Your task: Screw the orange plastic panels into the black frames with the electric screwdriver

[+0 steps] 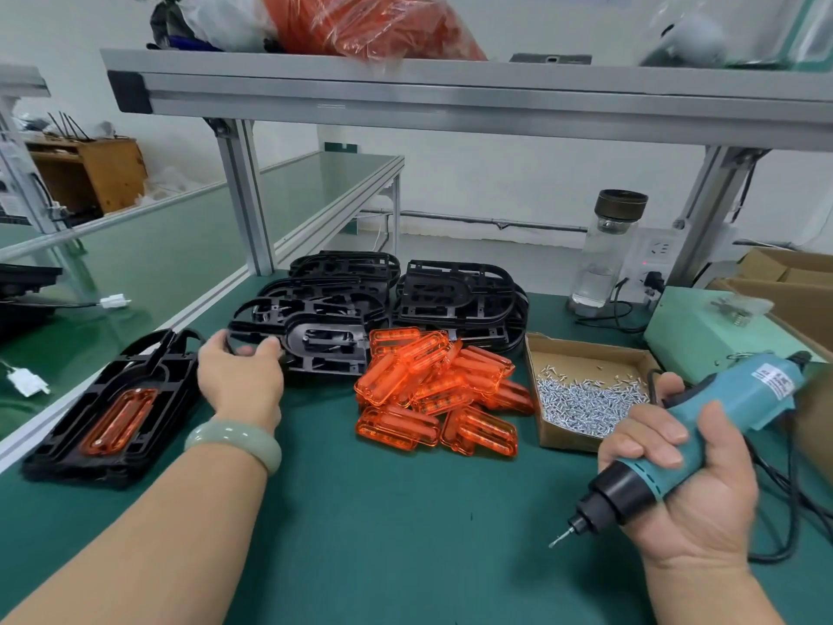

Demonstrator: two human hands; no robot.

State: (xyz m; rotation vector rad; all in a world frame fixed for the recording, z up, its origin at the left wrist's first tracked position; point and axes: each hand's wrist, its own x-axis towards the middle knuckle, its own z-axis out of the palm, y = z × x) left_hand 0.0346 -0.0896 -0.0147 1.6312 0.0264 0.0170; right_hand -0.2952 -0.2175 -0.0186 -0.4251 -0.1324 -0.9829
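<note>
A heap of orange plastic panels [439,394] lies mid-table on the green mat. Behind it sit stacks of empty black frames [383,300]. My left hand [241,378] reaches to the nearest black frame [315,345] and grips its left edge with curled fingers. At the left stands a stack of frames [108,412] with an orange panel [119,421] set in the top one. My right hand [676,480] holds the blue electric screwdriver [685,430] at the lower right, its bit pointing down-left above the mat.
A cardboard box of small silver screws [581,399] sits right of the panels. Behind it are a pale green power unit [703,331], a glass bottle [604,254] and cardboard boxes [793,281]. An aluminium shelf [450,97] hangs overhead. The screwdriver cord [793,512] trails at the right.
</note>
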